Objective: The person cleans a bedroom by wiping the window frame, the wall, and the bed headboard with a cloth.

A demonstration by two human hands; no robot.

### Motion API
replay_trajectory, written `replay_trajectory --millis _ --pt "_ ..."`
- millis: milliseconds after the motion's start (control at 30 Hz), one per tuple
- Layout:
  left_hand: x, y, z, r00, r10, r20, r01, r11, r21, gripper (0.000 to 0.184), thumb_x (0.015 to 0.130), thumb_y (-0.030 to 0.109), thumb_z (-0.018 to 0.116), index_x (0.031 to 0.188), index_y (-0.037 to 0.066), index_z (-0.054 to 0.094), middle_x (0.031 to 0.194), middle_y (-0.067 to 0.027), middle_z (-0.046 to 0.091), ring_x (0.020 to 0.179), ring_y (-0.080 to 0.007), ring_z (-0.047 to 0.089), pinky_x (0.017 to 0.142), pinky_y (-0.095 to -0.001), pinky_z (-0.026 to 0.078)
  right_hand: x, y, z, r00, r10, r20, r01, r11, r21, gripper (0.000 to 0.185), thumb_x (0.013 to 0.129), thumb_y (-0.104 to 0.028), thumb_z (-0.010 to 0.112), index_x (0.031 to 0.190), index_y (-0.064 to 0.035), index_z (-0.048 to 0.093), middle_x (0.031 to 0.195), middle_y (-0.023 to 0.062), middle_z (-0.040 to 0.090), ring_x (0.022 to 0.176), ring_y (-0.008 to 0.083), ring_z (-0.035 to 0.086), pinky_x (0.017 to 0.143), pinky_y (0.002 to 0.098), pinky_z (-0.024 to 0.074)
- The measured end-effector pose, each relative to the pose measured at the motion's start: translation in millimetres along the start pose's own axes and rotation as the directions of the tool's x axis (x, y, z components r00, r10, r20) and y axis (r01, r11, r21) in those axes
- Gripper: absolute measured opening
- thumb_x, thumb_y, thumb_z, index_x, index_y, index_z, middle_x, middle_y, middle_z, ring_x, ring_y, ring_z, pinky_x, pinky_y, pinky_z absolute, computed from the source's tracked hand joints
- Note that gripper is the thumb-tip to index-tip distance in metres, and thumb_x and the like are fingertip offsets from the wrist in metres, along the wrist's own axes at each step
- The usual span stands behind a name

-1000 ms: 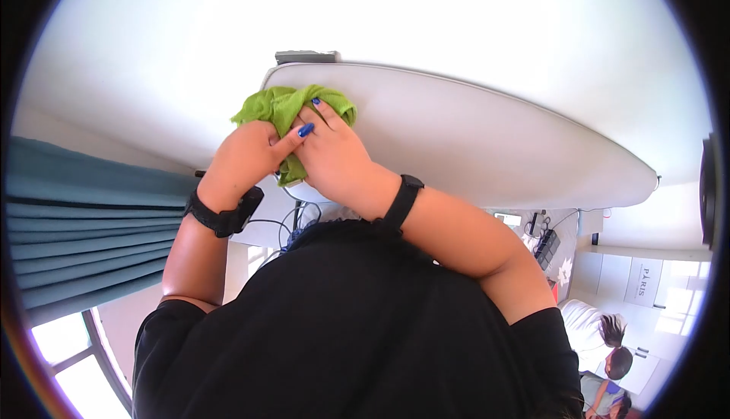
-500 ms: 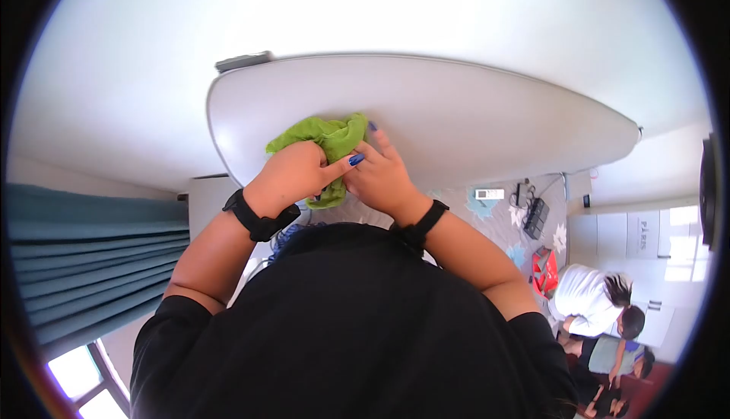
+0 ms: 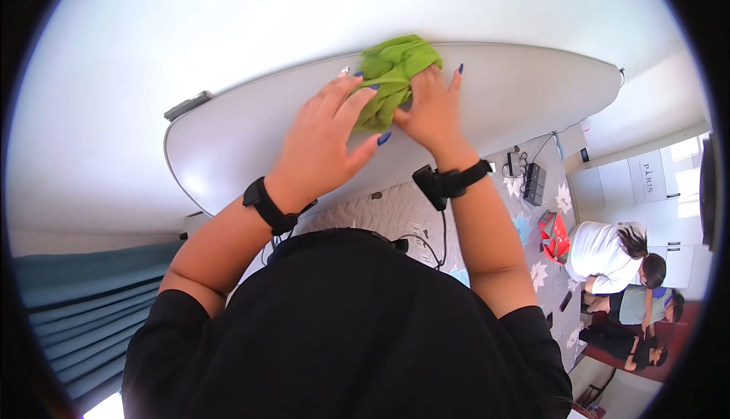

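Note:
A crumpled green cloth (image 3: 394, 77) lies against the upper part of a long, pale grey padded headboard (image 3: 525, 84). My right hand (image 3: 435, 111) presses it there from the right, fingers bent into its folds and one finger sticking out. To the left, my left hand (image 3: 323, 134) has its fingers apart, the tips at the cloth's edge without a grip on it. Both wrists wear black bands, and the fingernails are dark blue.
Below the headboard spreads a patterned bed sheet (image 3: 395, 198), with a black power strip (image 3: 534, 184) and a red bag (image 3: 554, 237) at right. Several people sit or lie beyond, one in a white top (image 3: 604, 255). A teal curtain (image 3: 99, 309) hangs at left.
The cloth and both hands have moved up and right, to the headboard's top edge. My left hand has loosened from the cloth and spread its fingers. The view has shifted a little.

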State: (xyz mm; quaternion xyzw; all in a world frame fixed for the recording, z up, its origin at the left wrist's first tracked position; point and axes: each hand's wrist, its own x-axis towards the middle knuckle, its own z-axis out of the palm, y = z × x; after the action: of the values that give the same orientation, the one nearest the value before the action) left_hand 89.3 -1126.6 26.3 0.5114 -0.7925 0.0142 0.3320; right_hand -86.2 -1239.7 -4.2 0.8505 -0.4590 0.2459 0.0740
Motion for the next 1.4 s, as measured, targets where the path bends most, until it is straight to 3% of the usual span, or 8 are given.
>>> replay_trajectory --millis 67,133,267,500,600,700,900,1400 --pt "8 2 14 1.0 0.002 0.005 -0.002 0.999 0.04 0.067 0.076 0.034 0.064 0.128 0.001 0.037 0.133 -0.019 0.036 0.125 -0.037 0.031 0.101 -0.0443 0.027 6 4 -2 0.999 0.039 0.008 -0.039 0.997 -0.069 0.06 0.066 -0.037 0.068 0.114 -0.0065 0.048 0.119 0.0087 0.05 0.12 0.0252 0.039 0.101 0.0608 0.0171" --pt "22 5 31 1.0 0.006 0.007 -0.006 0.997 0.076 0.074 0.076 0.038 0.064 0.132 0.001 0.033 0.138 -0.0192 0.032 0.129 -0.0371 0.026 0.103 -0.045 0.024 10 7 -6 0.999 0.025 -0.033 -0.022 0.996 0.087 0.052 0.063 -0.031 0.072 0.106 -0.0099 0.053 0.113 0.0054 0.054 0.116 0.0247 0.043 0.101 0.058 0.0206" --pt "35 -5 61 0.999 0.024 -0.049 -0.018 0.994 0.112 0.08 0.075 0.05 0.059 0.133 0.003 0.033 0.136 -0.0169 0.036 0.129 -0.031 0.028 0.105 -0.0491 0.018 -4 13 6 0.998 0.021 -0.058 -0.015 0.995 0.1 0.052 0.061 -0.026 0.073 0.107 -0.0106 0.054 0.111 0.004 0.054 0.114 0.0243 0.044 0.101 0.0561 0.0215" --pt "17 -2 71 0.989 0.084 0.119 -0.11 0.966 0.233 0.079 0.073 0.056 0.058 0.134 0.011 0.036 0.139 -0.0087 0.035 0.131 -0.0236 0.028 0.106 -0.0505 0.009 -71 -1 15 0.993 0.073 -0.089 -0.059 0.987 0.149 0.052 0.064 -0.018 0.065 0.113 -0.0073 0.052 0.115 0.0096 0.053 0.115 0.0278 0.045 0.104 0.0557 0.0131" --pt "17 -4 73 0.989 0.06 0.134 -0.094 0.961 0.262 0.078 0.071 0.062 0.055 0.134 0.019 0.038 0.139 -0.0046 0.035 0.131 -0.0227 0.028 0.106 -0.0519 0.011 -88 -8 32 0.989 0.112 -0.096 -0.094 0.981 0.17 0.054 0.065 -0.017 0.061 0.117 -0.0044 0.05 0.117 0.0135 0.052 0.115 0.0307 0.044 0.105 0.0567 0.0071" --pt "16 -7 77 0.988 0.025 0.15 -0.071 0.948 0.309 0.078 0.07 0.063 0.054 0.134 0.022 0.038 0.14 -0.0042 0.034 0.131 -0.0223 0.026 0.106 -0.052 0.01 -90 -10 43 0.986 0.144 -0.078 -0.124 0.968 0.218 0.057 0.065 -0.018 0.063 0.12 -0.0102 0.05 0.123 0.0085 0.05 0.12 0.0284 0.041 0.103 0.0608 0.0033" --pt "15 -7 72 0.982 -0.001 0.191 -0.077 0.913 0.402 0.077 0.072 0.066 0.048 0.133 0.019 0.039 0.141 -0.0062 0.032 0.132 -0.0259 0.025 0.105 -0.0526 0.008 -87 -6 60 0.974 0.106 -0.202 -0.016 0.915 0.404 0.058 0.067 -0.023 0.059 0.122 -0.0098 0.049 0.127 0.0096 0.048 0.123 0.0317 0.038 0.103 0.0612 -0.003" --pt "11 7 77 0.998 -0.042 0.056 0.022 0.948 0.319 0.08 0.066 0.061 0.057 0.134 0.024 0.036 0.14 -0.0016 0.033 0.131 -0.0215 0.026 0.106 -0.0531 0.011 -90 7 46 0.971 0.027 -0.238 0.041 0.96 0.278 0.056 0.071 -0.023 0.054 0.124 -0.0062 0.048 0.126 0.0134 0.049 0.12 0.0327 0.041 0.104 0.0563 -0.0033"
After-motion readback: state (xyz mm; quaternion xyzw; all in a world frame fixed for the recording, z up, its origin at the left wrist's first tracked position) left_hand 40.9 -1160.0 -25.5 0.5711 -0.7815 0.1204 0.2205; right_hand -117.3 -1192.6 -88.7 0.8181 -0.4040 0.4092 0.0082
